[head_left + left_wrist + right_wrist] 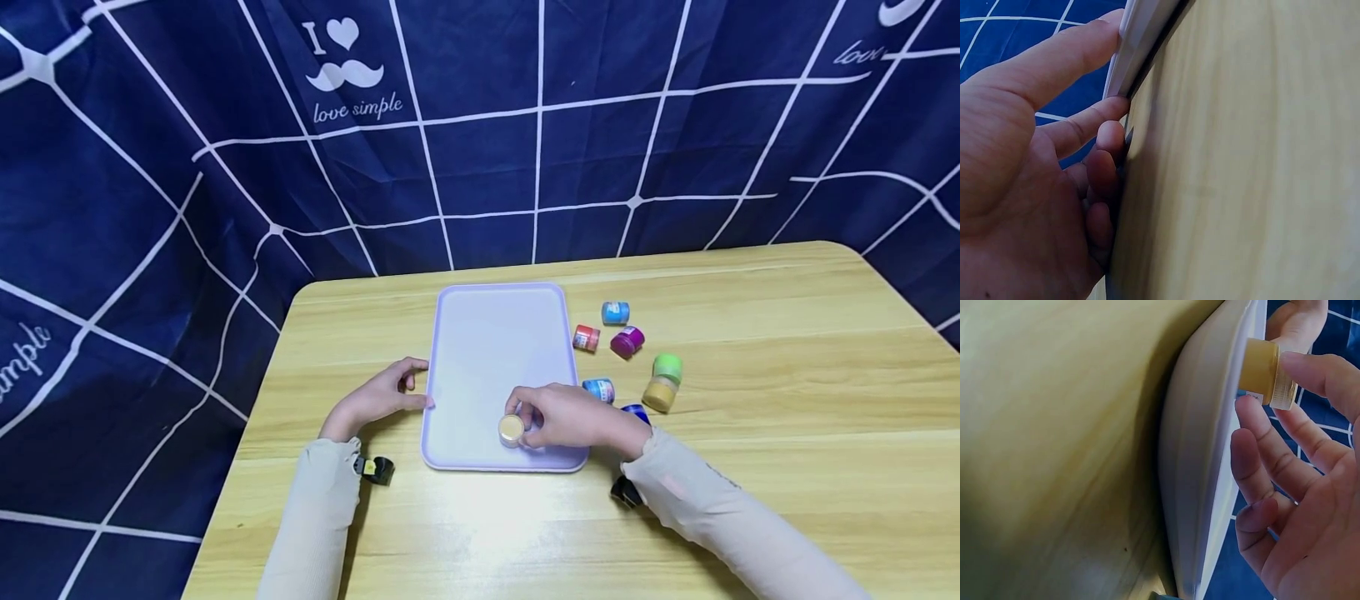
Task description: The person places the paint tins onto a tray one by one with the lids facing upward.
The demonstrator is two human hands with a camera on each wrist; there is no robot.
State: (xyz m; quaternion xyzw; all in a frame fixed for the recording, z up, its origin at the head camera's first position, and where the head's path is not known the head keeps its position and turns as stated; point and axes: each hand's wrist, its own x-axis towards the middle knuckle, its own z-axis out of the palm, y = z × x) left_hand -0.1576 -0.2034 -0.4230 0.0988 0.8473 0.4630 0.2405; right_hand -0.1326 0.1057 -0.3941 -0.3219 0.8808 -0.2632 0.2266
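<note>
A pale lilac tray (495, 333) lies on the table. My left hand (382, 393) is at its left edge; in the left wrist view, the thumb and index finger touch the tray's outer side (1137, 47) while the other fingers curl loosely. Over the tray's near right part, my right hand (566, 414) holds a small yellow paint jar (512, 428) by its lid, between thumb and fingers. The right wrist view shows this jar's clear ribbed lid and yellow body (1259, 367), upright on the tray; the tray's rim hides its base.
Right of the tray are a light blue jar (615, 313), a red jar (587, 337), a purple jar (627, 342) and another blue jar (599, 389). A green jar (667, 367) touches a yellow one (660, 395). My right wrist partly covers a dark blue jar (636, 412).
</note>
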